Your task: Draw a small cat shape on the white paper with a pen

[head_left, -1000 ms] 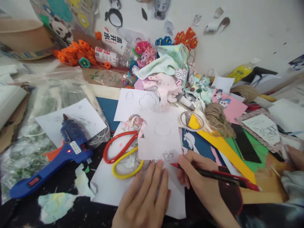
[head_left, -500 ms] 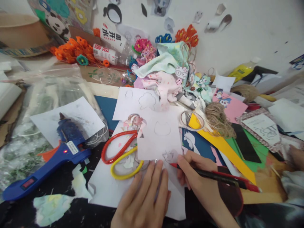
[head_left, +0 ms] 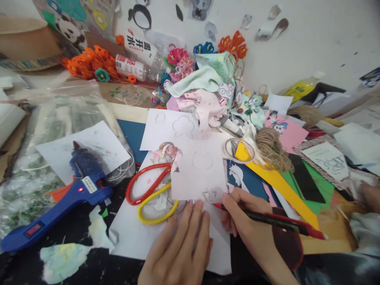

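Note:
My left hand (head_left: 181,241) lies flat with its fingers stretched out on a white sheet (head_left: 218,253), just below a smaller sheet with pencil drawings (head_left: 192,180). In my right hand (head_left: 249,221) is a red and black pen (head_left: 276,219), pinched between thumb and fingers. Its red tip rests at the lower edge of the drawn sheet, by a small sketch (head_left: 210,194). A faint cat-head outline (head_left: 202,160) shows higher on that sheet. Left of it lie the red handle loop (head_left: 133,186) and yellow handle loop (head_left: 145,217) of scissors, whose blades are hidden.
A blue glue gun (head_left: 65,206) with a lit red light lies at the left. Fabric pieces (head_left: 204,79), a twine bundle (head_left: 271,148), a tape roll (head_left: 239,150) and a black phone-like slab (head_left: 305,178) lie beyond my hands. Another person's hand (head_left: 369,198) shows at the right edge.
The whole view has shifted very slightly to the left. Both hands and the pen stay in nearly the same place.

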`<act>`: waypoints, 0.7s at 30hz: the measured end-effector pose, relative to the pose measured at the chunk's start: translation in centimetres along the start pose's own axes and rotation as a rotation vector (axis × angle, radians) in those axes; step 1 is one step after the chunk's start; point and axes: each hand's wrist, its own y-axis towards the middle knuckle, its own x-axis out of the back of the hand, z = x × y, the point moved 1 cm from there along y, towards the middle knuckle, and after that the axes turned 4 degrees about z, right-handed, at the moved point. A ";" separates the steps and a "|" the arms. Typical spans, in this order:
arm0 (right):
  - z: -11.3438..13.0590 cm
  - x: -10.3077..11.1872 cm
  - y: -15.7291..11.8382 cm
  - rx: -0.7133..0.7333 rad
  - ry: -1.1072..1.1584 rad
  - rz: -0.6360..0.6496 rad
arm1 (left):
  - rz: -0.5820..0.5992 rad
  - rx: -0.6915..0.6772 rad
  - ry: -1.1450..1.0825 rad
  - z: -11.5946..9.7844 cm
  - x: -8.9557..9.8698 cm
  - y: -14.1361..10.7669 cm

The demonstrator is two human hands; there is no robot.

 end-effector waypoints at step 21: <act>0.1 0.0 -0.1 -0.022 -0.007 0.029 | -0.008 -0.005 -0.007 0.0 0.0 0.1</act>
